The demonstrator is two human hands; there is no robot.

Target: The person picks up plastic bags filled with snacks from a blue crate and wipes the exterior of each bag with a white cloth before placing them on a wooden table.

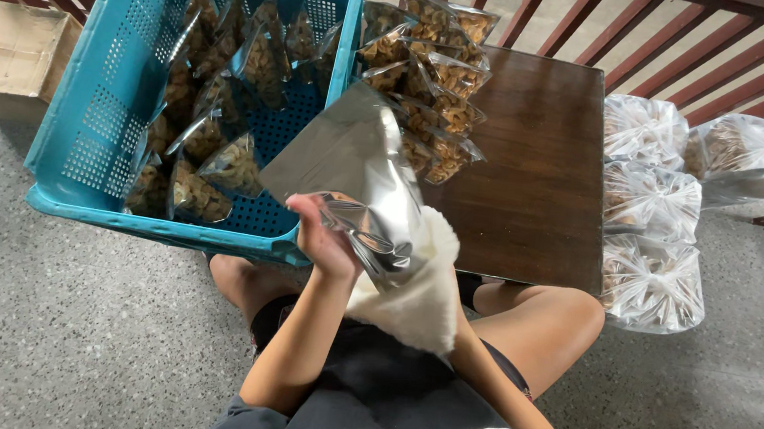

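Silver pouch wiped over the lap

The left hand (pixel 327 237) grips a shiny silver foil pouch (pixel 354 168) at centre; the right hand's grip is hidden under a white cloth (pixel 416 295) at 5 o'clock of it, so I cannot tell. The blue plastic crate (pixel 96 115) sits at 10 o'clock, the dark wooden desk (pixel 531 164) at 2.

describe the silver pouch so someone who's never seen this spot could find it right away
Start at the big blue crate left of the dark wooden table. Just in front of the crate's near right corner, the left hand grips a flat silver pouch against a white cloth. Unlike the clear snack packs around it, it is opaque and shiny.
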